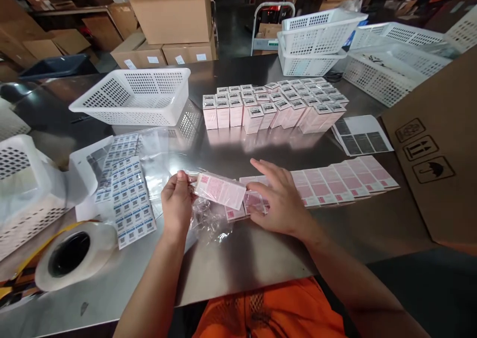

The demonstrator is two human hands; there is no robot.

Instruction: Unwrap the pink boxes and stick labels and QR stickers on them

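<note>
While it is held just above the shiny metal table (pixel 261 258), a small pink box (pixel 219 190) is wrapped in a clear plastic bag (pixel 208 218). The box lies on its side, in the middle of the table near the front edge. Its left end is pinched by the left hand (pixel 177 204) — thumb and fingers are pressed together on it. Its right end is touched by the right hand (pixel 281 201), whose fingers are spread a little and laid flat over more pink boxes below. The loose end of the bag is seen hanging down, crinkled, between the two hands.

Just beside the right hand, a row of flat pink boxes (pixel 343 181) is laid out, each one lapped over the next. Behind them, a block of upright pink boxes (pixel 272 107) is stood close together, with dark labels on top. A sheet of dark labels (pixel 361 139) is laid to the right of that block.

Left of the left hand, sheets of small stickers (pixel 126 189) are spread out — more clear bags (pixel 156 154) are piled beside them. A roll of tape (pixel 74 253) is set near the front left corner. White baskets (pixel 134 97) are placed at the back, and a big brown cardboard box (pixel 439 149) is stood on the right.
</note>
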